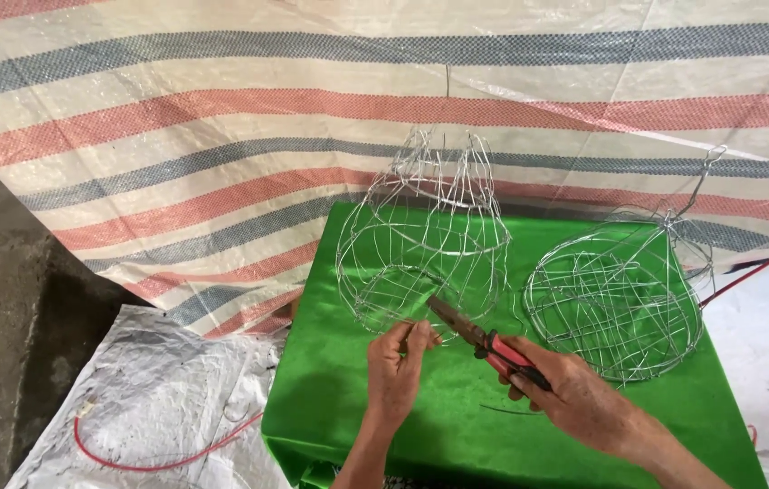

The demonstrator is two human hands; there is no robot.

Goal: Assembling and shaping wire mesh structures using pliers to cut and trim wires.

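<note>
Green cloth (357,398) over striped tarp (176,136), bearing two wire frames. Left hand (395,367) pinching upright frame (420,244); right hand (574,394) gripping red-handled pliers (479,337).

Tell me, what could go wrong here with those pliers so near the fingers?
The pliers in the right hand point at the left hand, which pinches wire on the frame: a slip might nip fingers. The thin wire could bend out of shape. The second frame sits near the green cloth's edge and might roll off.

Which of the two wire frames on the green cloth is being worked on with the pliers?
The taller, bell-shaped wire frame on the left; the pliers and left hand meet at its base. The rounder wire frame sits untouched.
</note>
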